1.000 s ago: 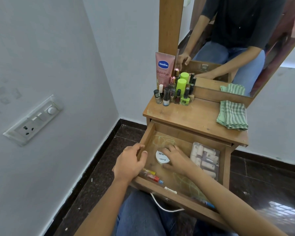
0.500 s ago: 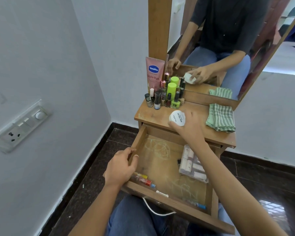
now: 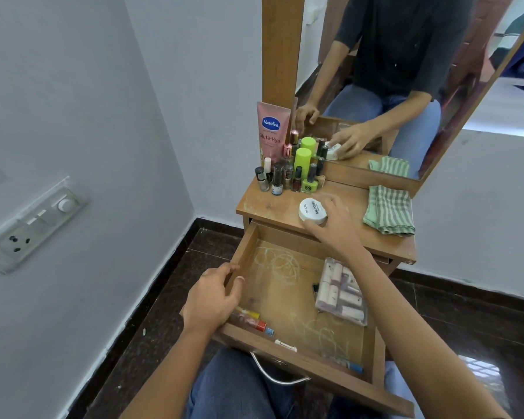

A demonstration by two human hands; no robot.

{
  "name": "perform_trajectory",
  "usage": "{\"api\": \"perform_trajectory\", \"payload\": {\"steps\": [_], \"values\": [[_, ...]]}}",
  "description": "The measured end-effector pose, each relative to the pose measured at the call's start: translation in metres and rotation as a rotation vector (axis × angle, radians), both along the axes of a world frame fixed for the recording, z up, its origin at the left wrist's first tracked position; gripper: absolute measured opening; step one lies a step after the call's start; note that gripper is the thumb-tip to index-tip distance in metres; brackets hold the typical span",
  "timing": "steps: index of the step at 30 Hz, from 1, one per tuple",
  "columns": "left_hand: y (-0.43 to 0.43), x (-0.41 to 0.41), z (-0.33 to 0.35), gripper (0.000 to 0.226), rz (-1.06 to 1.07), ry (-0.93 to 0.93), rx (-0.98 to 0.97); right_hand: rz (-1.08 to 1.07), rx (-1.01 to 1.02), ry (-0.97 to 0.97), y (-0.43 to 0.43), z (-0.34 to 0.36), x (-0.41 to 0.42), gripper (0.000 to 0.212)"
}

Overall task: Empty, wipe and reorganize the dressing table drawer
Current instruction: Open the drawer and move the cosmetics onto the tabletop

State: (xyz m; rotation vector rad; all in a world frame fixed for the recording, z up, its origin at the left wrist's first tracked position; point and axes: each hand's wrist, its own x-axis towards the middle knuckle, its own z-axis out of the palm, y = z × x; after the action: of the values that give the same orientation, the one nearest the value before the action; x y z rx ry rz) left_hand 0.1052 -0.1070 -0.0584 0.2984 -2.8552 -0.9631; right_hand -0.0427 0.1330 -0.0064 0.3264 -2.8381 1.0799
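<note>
The wooden drawer (image 3: 372, 355) is pulled out over my lap. My left hand (image 3: 212, 300) grips its left wall. My right hand (image 3: 333, 225) holds a round white nail-polish-remover jar (image 3: 312, 210) at the tabletop (image 3: 273, 207), near the front edge. Inside the drawer lie a clear pouch of small tubes (image 3: 342, 293), a few small tubes (image 3: 251, 320) at the front left, a white stick (image 3: 285, 346) and a blue-capped tube (image 3: 345, 362) along the front. Green scribbles mark the drawer floor.
At the back left of the tabletop stand a pink Vaseline tube (image 3: 271, 131), several nail polish bottles (image 3: 285, 179) and a green bottle (image 3: 302, 161). A folded green striped cloth (image 3: 389, 210) lies on the right. The mirror (image 3: 406, 86) rises behind; a wall socket (image 3: 34, 225) is on the left.
My right hand lifted the white jar out of the drawer and brought it to the tabletop beside the bottles. My left hand stayed on the drawer's left wall.
</note>
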Motion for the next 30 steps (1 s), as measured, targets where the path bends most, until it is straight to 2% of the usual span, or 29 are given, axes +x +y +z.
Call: {"api": "perform_trajectory", "payload": {"steps": [3,8,11,15,18,21,23,26,28,30], "values": [[0.0,0.0,0.0,0.034,-0.001,-0.004,0.0,-0.036,0.031,0.0,-0.006,-0.003,-0.003,0.053],[-0.001,0.0,0.0,0.035,-0.005,-0.008,-0.002,-0.083,0.108,-0.006,-0.024,-0.003,-0.004,0.063],[-0.001,-0.001,0.0,0.035,-0.005,-0.008,0.0,-0.086,0.21,0.039,-0.031,-0.003,-0.008,0.054],[-0.001,-0.001,0.0,0.036,-0.005,-0.014,-0.001,-0.13,0.21,0.075,-0.036,-0.006,-0.017,0.037],[-0.001,0.0,0.001,0.035,-0.005,-0.008,0.0,-0.14,0.247,0.098,-0.037,-0.009,-0.02,0.034],[0.0,0.0,0.002,0.035,-0.008,0.0,0.013,-0.116,0.201,0.114,-0.035,-0.011,-0.018,0.04],[0.0,0.001,0.002,0.035,-0.011,0.006,0.018,-0.074,0.104,0.24,-0.034,-0.013,-0.006,0.045],[0.0,0.001,0.001,0.034,-0.012,0.014,0.009,0.075,0.017,0.382,-0.028,-0.022,0.03,0.023],[0.0,0.001,0.001,0.034,-0.007,0.014,0.004,0.192,0.151,0.27,-0.022,-0.033,0.053,0.017],[0.001,0.001,0.002,0.034,-0.004,0.014,0.005,0.22,0.395,0.075,-0.016,-0.048,0.067,0.021]]}}
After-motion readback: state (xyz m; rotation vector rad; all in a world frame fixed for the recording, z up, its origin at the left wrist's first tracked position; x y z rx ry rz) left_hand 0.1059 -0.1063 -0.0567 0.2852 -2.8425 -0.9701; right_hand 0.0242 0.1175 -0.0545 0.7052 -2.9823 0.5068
